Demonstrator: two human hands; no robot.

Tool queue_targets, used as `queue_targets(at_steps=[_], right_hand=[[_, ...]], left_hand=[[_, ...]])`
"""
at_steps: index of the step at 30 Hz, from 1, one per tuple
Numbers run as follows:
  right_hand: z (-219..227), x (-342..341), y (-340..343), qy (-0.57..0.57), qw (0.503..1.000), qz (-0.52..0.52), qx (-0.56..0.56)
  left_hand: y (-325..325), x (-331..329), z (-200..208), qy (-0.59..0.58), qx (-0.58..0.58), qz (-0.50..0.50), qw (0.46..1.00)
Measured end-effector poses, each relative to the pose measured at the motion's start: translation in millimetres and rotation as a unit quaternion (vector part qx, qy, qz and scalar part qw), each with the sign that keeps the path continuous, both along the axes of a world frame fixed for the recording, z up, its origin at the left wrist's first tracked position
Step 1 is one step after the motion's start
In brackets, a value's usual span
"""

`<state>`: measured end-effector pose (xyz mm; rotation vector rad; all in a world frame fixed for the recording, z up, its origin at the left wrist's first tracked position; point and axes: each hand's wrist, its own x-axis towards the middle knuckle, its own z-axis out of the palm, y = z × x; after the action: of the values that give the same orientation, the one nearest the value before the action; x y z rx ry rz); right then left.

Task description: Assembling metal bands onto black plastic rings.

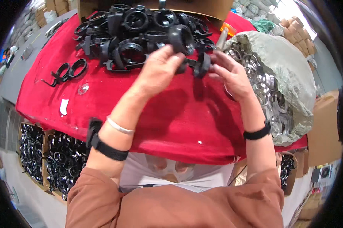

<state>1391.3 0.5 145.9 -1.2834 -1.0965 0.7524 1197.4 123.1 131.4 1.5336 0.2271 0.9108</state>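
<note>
Head view: close two-handed work above a red cloth (167, 129).
The left hand (156, 72) curls its thumb toward its fingers just beside a wide black ring (175, 37); blur hides whether it pinches it. The right hand (234, 76) has fingers parted by a narrower black part (203, 65), its hold unclear too. Steadying each piece by its outer rim would likely serve best. Silver rings (268, 81) lie rightward; farther off, a black heap (110, 49).

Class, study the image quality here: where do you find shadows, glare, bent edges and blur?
In the head view, shadows darken the red cloth, glints mark the metal rings, the cloth's front edge bows; same view, the black part beside the right hand looks slightly blurred.
</note>
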Motion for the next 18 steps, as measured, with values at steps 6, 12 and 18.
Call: queue_targets(at_steps=[6,12,18], right_hand=[[34.4,72.2,-26.3,-0.372,0.892,-0.236,-0.102],[6.9,29.3,-53.5,-0.603,0.693,-0.236,-0.317],[0.8,15.9,-50.0,-0.564,0.783,-0.226,-0.136]], left_hand=[[6.4,-19.2,22.2,-0.150,-0.138,-0.090,0.975],[2.1,-18.4,22.9,-0.182,-0.182,-0.121,0.959],[-18.7,-11.8,11.8,-0.095,-0.265,-0.162,0.946]])
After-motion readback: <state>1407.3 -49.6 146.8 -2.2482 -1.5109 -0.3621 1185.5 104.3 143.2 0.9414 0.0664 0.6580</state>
